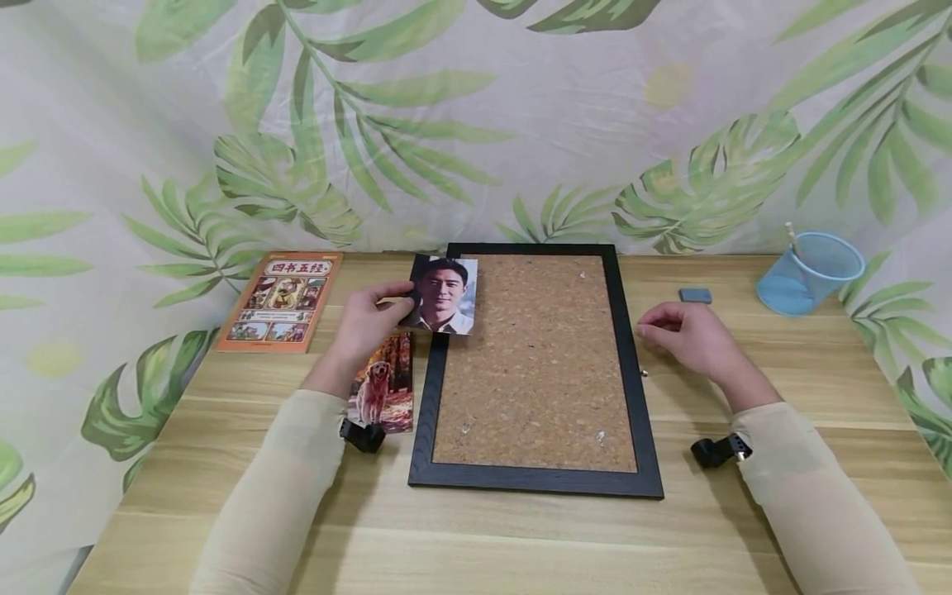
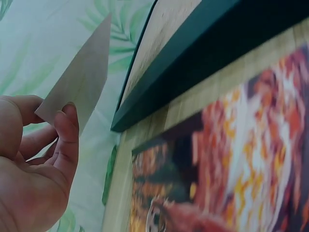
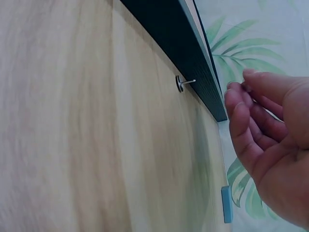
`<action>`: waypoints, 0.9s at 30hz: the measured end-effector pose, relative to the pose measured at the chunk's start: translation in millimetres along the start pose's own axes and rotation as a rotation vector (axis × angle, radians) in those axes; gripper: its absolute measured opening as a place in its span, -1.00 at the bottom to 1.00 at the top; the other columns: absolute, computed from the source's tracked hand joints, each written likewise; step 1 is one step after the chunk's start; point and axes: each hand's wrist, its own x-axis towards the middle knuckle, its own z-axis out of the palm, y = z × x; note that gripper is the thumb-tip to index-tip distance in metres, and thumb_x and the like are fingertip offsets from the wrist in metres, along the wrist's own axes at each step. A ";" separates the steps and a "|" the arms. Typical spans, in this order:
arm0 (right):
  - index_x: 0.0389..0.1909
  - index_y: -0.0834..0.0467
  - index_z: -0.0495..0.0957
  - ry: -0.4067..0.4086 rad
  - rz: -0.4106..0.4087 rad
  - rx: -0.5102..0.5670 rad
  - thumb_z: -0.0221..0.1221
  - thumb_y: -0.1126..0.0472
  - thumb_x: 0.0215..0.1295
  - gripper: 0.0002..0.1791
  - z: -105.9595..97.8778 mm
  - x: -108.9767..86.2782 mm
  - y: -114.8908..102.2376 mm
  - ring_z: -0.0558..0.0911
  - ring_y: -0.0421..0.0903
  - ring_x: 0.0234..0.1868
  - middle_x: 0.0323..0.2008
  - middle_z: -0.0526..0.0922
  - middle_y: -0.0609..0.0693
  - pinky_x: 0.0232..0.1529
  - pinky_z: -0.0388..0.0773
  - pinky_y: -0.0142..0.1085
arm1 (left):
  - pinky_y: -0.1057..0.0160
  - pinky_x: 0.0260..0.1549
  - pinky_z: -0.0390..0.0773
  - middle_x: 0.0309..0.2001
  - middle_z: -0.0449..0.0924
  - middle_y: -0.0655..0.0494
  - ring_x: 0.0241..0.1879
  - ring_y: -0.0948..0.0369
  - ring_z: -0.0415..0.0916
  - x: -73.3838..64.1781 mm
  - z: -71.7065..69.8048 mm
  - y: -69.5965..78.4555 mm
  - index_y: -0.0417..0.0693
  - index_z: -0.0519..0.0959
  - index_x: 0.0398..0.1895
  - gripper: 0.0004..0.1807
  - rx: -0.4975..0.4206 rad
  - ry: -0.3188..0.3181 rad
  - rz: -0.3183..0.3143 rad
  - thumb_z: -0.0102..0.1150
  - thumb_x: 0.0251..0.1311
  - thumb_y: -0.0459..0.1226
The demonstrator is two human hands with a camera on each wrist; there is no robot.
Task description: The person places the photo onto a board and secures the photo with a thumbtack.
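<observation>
My left hand (image 1: 372, 318) pinches a portrait photo (image 1: 444, 297) by its left edge, over the upper left of the framed corkboard (image 1: 535, 364). In the left wrist view the photo's pale back (image 2: 84, 72) shows, with the thumb against it. A dog photo (image 1: 383, 388) lies on the table beside the frame, partly under the left wrist. My right hand (image 1: 687, 335) is raised just right of the frame, thumb and index fingertips together on a tiny dark thing, mostly hidden. A metal thumbtack (image 3: 181, 83) lies on the table close to the frame's right side.
An orange comic-style book (image 1: 283, 302) lies at the back left. A blue eraser-like block (image 1: 695, 295) is behind the right hand. At the back right a blue mesh pen cup (image 1: 799, 285) holds a thin stick. Leaf-patterned cloth (image 1: 558, 124) hangs behind the table.
</observation>
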 end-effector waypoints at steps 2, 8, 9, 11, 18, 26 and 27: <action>-0.01 0.24 0.75 0.010 -0.009 0.013 0.30 0.10 0.57 -0.74 1.1 0.5 -1.3 0.64 -0.19 -0.24 -0.16 0.81 0.14 -0.22 0.56 -0.42 | 0.44 -0.21 0.63 0.40 0.56 -0.33 -0.21 0.52 0.64 -0.2 4.9 1.2 -0.23 0.52 0.49 -0.51 0.021 -0.020 0.008 0.13 0.57 -0.30; -0.05 0.24 0.74 0.021 0.003 0.068 0.31 0.04 0.57 -0.69 4.6 2.7 -2.3 0.65 -0.20 -0.30 -0.24 0.79 0.13 -0.28 0.58 -0.41 | 0.35 -0.40 0.48 0.28 0.68 -0.30 -0.25 0.42 0.63 1.0 20.0 6.5 -0.16 0.56 0.48 -0.51 0.089 -0.063 0.005 0.20 0.54 -0.29; -0.06 0.24 0.75 0.023 0.008 0.070 0.31 0.03 0.56 -0.69 5.2 3.3 -2.2 0.65 -0.19 -0.31 -0.26 0.79 0.12 -0.29 0.58 -0.40 | 0.36 -0.40 0.49 0.28 0.68 -0.31 -0.25 0.42 0.63 1.5 22.7 7.5 -0.17 0.56 0.48 -0.51 0.088 -0.070 0.003 0.20 0.54 -0.30; -0.08 0.23 0.75 0.023 0.021 0.079 0.31 0.02 0.56 -0.68 6.3 4.4 -2.3 0.65 -0.16 -0.33 -0.30 0.78 0.10 -0.33 0.57 -0.39 | 0.40 -0.31 0.58 0.30 0.67 -0.31 -0.21 0.46 0.65 3.0 28.0 9.0 -0.19 0.55 0.48 -0.51 0.080 -0.089 0.003 0.21 0.53 -0.32; -0.07 0.30 0.74 -0.015 0.056 0.164 0.30 0.06 0.57 -0.66 9.9 7.7 -5.4 0.68 -0.16 -0.39 -0.36 0.78 0.08 -0.39 0.63 -0.32 | 0.27 -0.11 0.63 0.29 0.65 -0.30 -0.28 0.36 0.64 10.1 48.7 13.2 -0.20 0.54 0.48 -0.50 0.071 -0.138 -0.002 0.22 0.52 -0.35; 0.00 0.35 0.73 -0.027 0.032 0.195 0.25 0.15 0.61 -0.70 12.2 9.6 -12.5 0.72 -0.25 -0.38 -0.25 0.82 0.18 -0.31 0.71 -0.34 | 0.15 -0.07 0.74 0.33 0.63 -0.26 -0.01 0.14 0.70 19.2 73.3 19.3 -0.20 0.56 0.46 -0.50 0.072 -0.163 -0.011 0.26 0.49 -0.37; 0.02 0.36 0.73 -0.028 0.021 0.194 0.24 0.17 0.61 -0.70 12.8 10.3 -13.2 0.72 -0.26 -0.38 -0.24 0.82 0.19 -0.30 0.71 -0.34 | 0.16 -0.08 0.74 0.33 0.63 -0.25 -0.01 0.13 0.70 20.5 75.8 20.0 -0.20 0.56 0.46 -0.50 0.068 -0.165 -0.015 0.26 0.49 -0.37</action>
